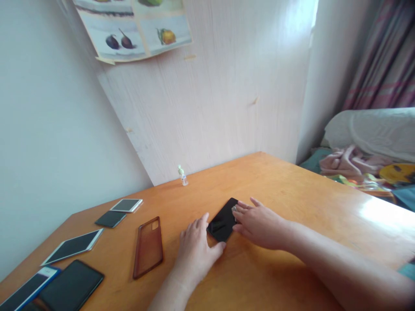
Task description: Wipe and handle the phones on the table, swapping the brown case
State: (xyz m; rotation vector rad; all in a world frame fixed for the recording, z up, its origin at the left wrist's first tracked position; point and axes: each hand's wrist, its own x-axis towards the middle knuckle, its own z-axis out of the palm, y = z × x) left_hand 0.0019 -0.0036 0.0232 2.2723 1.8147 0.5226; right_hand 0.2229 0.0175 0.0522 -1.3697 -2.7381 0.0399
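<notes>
A black phone (222,225) lies on the wooden table (275,185), dark glossy face up, between a person's two hands. At its 8 o'clock, the left hand (196,244) is unclenched, thumb and fingers parted around the phone's near left corner; whether they touch its edge I cannot tell. At 3 o'clock, the right hand (254,222) reaches over the phone's right edge, fingers extended, with a small whitish piece (234,210) under the fingertips, mostly hidden; I cannot tell whether they pinch it or only press.

Farther out, between 8 and 9 o'clock, lies a brown translucent phone case (148,248). Beyond it, around 8 to 9 o'clock, are a black tablet (73,285), a blue-edged white phone (30,287) and a white-framed tablet (74,246). Toward 9 and 10, a dark device (111,219) adjoins a white-edged one (127,205). A small pump bottle (183,177) stands upright near 10 to 11. Fruit pictures (139,32) hang at 11; a curtain (382,60) hangs near 2.
</notes>
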